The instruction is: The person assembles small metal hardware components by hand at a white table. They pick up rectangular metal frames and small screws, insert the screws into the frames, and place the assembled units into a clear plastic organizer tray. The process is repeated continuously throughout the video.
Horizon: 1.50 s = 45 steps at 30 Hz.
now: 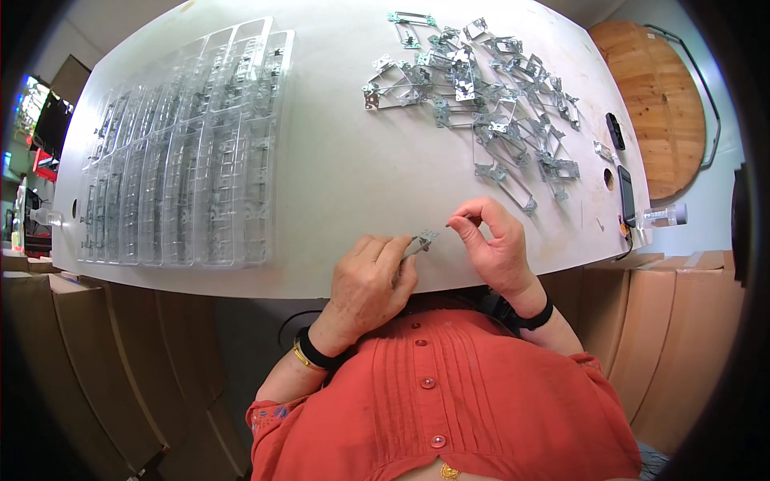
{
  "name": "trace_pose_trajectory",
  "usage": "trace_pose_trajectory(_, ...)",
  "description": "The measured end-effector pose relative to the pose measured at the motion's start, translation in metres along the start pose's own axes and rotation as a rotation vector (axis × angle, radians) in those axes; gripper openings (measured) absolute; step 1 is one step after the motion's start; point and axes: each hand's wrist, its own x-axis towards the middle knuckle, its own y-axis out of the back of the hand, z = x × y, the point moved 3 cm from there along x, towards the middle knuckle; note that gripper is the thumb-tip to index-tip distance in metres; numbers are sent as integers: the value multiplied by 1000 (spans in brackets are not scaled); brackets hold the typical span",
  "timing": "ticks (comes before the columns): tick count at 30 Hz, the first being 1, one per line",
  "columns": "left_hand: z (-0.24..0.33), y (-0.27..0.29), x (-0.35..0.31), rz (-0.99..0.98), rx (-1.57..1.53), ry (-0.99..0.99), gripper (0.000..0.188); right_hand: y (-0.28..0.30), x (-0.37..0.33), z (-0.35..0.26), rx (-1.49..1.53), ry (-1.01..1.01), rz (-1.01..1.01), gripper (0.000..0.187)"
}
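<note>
Close to the table's front edge, my left hand point(370, 276) grips a small metal bracket point(427, 238). One end of the bracket sticks out past the fingertips toward the right; the rest is covered by the fingers. A short way to the right, my right hand point(496, 247) is raised with thumb and forefinger pinched together. A tiny dark bit shows at that pinch, too small to name. Beyond the hands lies a loose pile of thin metal bracket frames point(501, 132), tangled over one another at the far right of the table.
Clear plastic trays point(261, 172) with rows of metal parts cover the table's left side. On the right edge lie a black phone-like device point(626, 196), a small black object point(615, 131) and a clear bottle point(666, 216). Cardboard boxes point(670, 337) stand below.
</note>
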Motion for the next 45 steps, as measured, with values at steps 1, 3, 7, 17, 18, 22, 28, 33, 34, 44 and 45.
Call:
trace_pose_trajectory(1, -1, 0, 0, -5, 0, 4, 27, 2, 1, 2, 7, -12, 2, 11)
trace_pose_trajectory(3, -2, -1, 1, -33, 22, 66, 21, 6, 1, 8, 25, -39, 7, 12)
trace_pose_trajectory(7, -3, 1, 5, -75, 150, 230, 17, 16, 0, 18, 24, -72, 19, 12)
trace_pose_trajectory(17, 6, -12, 20, -82, 239, 22, 33, 45, -10, 42, 0, -117, 13, 5)
trace_pose_trajectory(18, 6, -20, 21, -129, 238, -26, 36, 46, -14, 50, 32, -135, 7, 5)
trace_pose_trajectory(22, 3, -34, 27, -214, 253, -19, 23, 46, -26, 72, 142, -268, 9, 7)
trace_pose_trajectory(28, -4, -32, 27, -120, 317, 61, 14, 44, -28, 80, 194, -312, -6, 11)
trace_pose_trajectory(33, -11, -36, 23, -119, 320, 154, 11, 40, -30, 83, 212, -307, 17, 13)
trace_pose_trajectory(34, -13, -36, 20, -105, 323, 149, 11, 40, -29, 83, 212, -303, 17, 13)
trace_pose_trajectory(44, -21, -25, 11, -99, 225, 103, 13, 30, -26, 79, 185, -266, -7, 14)
trace_pose_trajectory(45, -22, -26, 11, -127, 191, 118, 13, 28, -25, 74, 185, -269, -14, 14)
